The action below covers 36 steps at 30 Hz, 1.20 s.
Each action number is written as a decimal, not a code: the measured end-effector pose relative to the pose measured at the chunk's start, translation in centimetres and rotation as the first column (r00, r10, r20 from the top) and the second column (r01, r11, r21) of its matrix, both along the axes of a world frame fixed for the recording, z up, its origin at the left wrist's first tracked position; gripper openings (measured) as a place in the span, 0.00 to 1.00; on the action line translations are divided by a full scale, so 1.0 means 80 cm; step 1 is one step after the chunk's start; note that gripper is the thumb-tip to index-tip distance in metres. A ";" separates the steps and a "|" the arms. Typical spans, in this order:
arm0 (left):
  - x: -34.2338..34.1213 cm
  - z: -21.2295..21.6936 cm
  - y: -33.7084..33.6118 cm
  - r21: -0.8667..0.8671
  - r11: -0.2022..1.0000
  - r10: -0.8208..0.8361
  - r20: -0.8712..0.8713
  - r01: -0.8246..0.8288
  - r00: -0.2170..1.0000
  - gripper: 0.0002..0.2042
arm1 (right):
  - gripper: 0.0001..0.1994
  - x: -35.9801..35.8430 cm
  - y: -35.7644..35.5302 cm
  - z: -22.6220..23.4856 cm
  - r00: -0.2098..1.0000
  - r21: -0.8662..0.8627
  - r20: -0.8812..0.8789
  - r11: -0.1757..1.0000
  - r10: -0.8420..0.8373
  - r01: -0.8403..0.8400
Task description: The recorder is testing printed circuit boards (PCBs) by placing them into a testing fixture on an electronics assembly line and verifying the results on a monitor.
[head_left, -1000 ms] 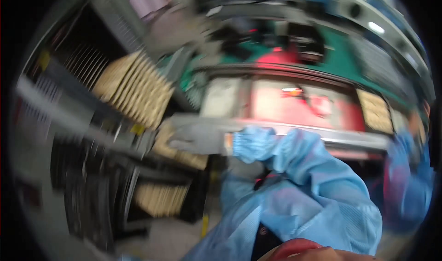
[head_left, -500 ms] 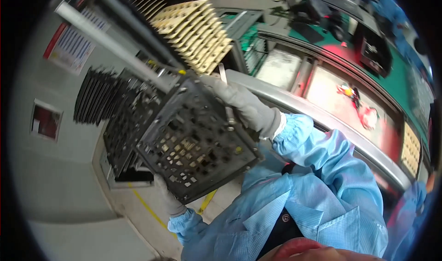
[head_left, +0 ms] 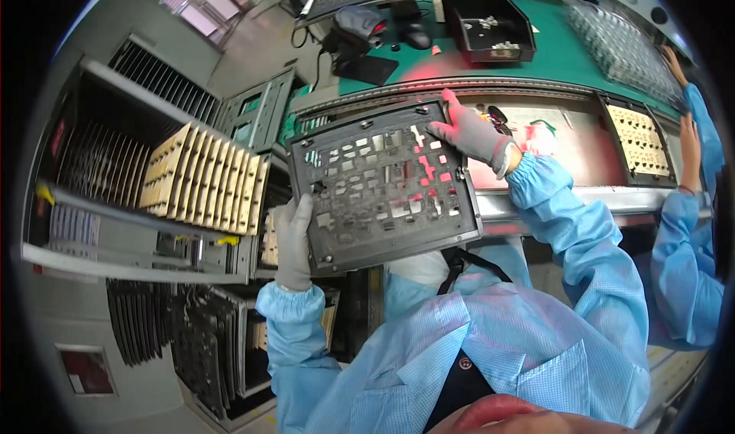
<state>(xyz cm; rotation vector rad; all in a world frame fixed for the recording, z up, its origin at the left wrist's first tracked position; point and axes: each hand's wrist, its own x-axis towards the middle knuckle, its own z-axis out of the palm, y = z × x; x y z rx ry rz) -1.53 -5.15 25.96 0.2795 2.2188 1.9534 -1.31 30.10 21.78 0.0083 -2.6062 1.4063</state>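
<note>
Both of my grey-gloved hands grip a black rectangular pallet point(head_left: 452, 223) whose face is pierced by many small cutouts. My left hand point(head_left: 294, 243) is closed on its left edge, thumb along the frame. At the upper right corner, my right hand point(head_left: 476, 134) holds the frame with thumb and fingers. The pallet hangs in front of my body, slightly tilted, its far edge overlapping the rail of the work line. Red light shows through some of its openings.
A rack at left holds several upright cream boards point(head_left: 203, 177). Black panels point(head_left: 200, 350) stand below it. Ahead runs a conveyor point(head_left: 566, 139) with another cream board point(head_left: 637, 139) in a black frame. A black bin point(head_left: 490, 24) stands on the green bench. Another person's arms point(head_left: 689, 158) are at right.
The pallet has swung up and to the right, from beside the black panels to the conveyor edge. Both hands moved with it, and my view turned toward the bench.
</note>
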 end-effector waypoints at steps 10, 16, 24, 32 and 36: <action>-0.117 -0.055 0.082 0.159 0.953 -0.296 0.317 0.257 0.901 0.23 | 0.33 -0.018 0.064 -0.044 0.977 -0.771 0.140 0.601 -0.161 0.209; -0.146 -0.077 0.113 0.216 0.920 -0.385 0.355 0.326 0.852 0.25 | 0.29 -0.042 0.098 -0.093 0.952 -0.731 0.129 0.622 -0.278 0.281; -0.145 -0.060 0.125 0.122 0.904 -0.428 0.292 0.410 0.855 0.25 | 0.28 -0.039 0.113 -0.087 0.940 -0.576 0.125 0.748 -0.319 0.330; -0.119 0.057 0.070 -0.709 0.516 -0.400 -0.696 -0.481 0.596 0.25 | 0.27 -0.028 0.089 -0.100 0.945 -0.681 0.119 0.668 -0.304 0.301; -0.134 0.133 -0.050 -0.239 -0.219 -0.372 -0.875 -0.946 0.308 0.11 | 0.30 -0.043 0.099 -0.120 0.830 -0.632 0.068 0.621 -0.553 0.465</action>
